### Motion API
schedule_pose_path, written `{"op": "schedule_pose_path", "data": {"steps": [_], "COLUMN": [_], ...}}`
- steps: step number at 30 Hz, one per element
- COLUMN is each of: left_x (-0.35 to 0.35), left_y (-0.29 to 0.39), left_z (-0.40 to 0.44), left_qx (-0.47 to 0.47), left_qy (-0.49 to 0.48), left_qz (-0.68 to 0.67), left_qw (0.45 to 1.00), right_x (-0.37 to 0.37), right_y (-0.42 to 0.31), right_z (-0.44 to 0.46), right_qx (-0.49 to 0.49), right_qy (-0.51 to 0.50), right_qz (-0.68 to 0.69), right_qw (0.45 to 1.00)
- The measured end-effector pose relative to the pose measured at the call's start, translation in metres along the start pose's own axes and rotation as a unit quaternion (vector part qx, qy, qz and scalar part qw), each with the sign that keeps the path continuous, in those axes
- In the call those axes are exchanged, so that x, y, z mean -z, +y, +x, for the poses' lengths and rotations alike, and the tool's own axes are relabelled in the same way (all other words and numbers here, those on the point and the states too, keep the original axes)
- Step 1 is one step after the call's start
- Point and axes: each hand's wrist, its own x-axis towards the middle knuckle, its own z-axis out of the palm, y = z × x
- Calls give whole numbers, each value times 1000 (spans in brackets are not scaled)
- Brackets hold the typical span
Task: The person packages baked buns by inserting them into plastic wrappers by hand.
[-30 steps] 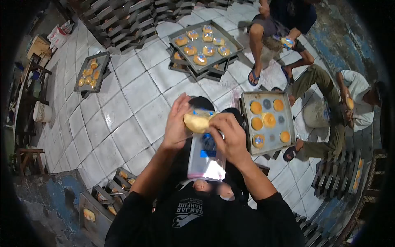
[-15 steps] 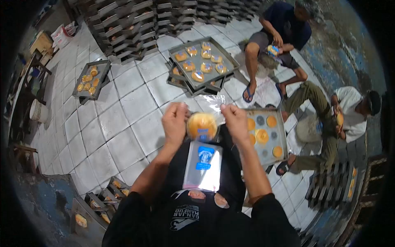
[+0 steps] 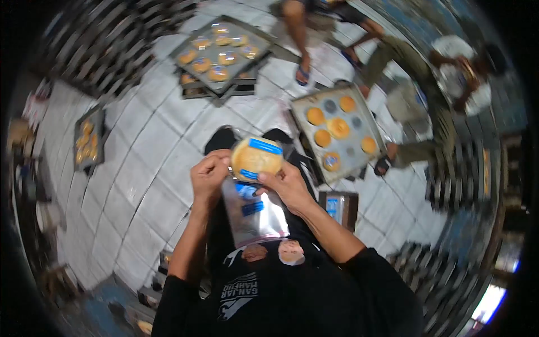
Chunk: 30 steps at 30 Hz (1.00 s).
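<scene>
A round golden bun in a clear bag with blue print (image 3: pixel 257 157) is held up over my lap. My left hand (image 3: pixel 209 178) pinches the left edge of the bag, with the fingers closed. On the bun's right and lower side my right hand (image 3: pixel 285 185) grips it, thumb across the front. Beneath both hands, a stack of clear plastic bags with blue labels (image 3: pixel 255 216) lies on my lap.
A tray with unwrapped buns and one wrapped bun (image 3: pixel 352 130) is at the right. Stacked trays with wrapped buns (image 3: pixel 247 36) stand ahead, a smaller tray (image 3: pixel 84 154) at the left. Two people sit at the upper right, one in green trousers (image 3: pixel 443 112). A dark box (image 3: pixel 349 205) is right of my lap.
The view has swung to the right. The bagged bun has turned, with its blue print now facing up, and my right hand has moved from the bag's opening onto the bun.
</scene>
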Motion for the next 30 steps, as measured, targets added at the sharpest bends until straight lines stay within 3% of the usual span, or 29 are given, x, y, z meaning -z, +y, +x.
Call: {"op": "schedule_pose_path", "data": {"steps": [1, 3, 4, 8, 11, 14, 15, 17, 18, 19, 25, 30], "left_x": [-14, -29, -30, -23, -15, -13, -14, -14, -14, -15, -22, -19], "left_y": [9, 11, 20, 32, 27, 20, 16, 10, 10, 11, 7, 3], "left_z": [4, 6, 3, -35, -51, -54, -53, -48, -48, -46, -34, -29], "left_qx": [11, 3, -13, -83, -124, -96, -89, -85, -86, -86, -53, -25], "left_qy": [5, 29, 26, -39, -63, -76, -81, -90, -97, -105, -112, -125], "left_qz": [3, 39, 127, 291, 381, 390, 400, 421, 437, 452, 501, 529], "left_qw": [1000, 999, 992, 952, 914, 912, 909, 899, 890, 882, 857, 839], "right_x": [16, 52, 76, 211, 251, 242, 262, 294, 319, 348, 472, 539], "right_y": [1, -7, -14, 34, 78, 76, 88, 78, 82, 82, 71, 76], "right_z": [-1, -8, -15, -36, -60, -63, -52, -23, -7, 11, 111, 177], "right_qx": [20, 127, 134, 265, 164, 40, 49, 21, 81, 34, 57, -31], "right_qy": [31, 173, 256, 431, 465, 349, 344, 352, 364, 350, 311, 301], "right_qz": [-23, -220, -348, -529, -636, -575, -587, -531, -547, -592, -605, -623], "right_qw": [999, 952, 892, 682, 593, 739, 732, 770, 749, 725, 731, 721]}}
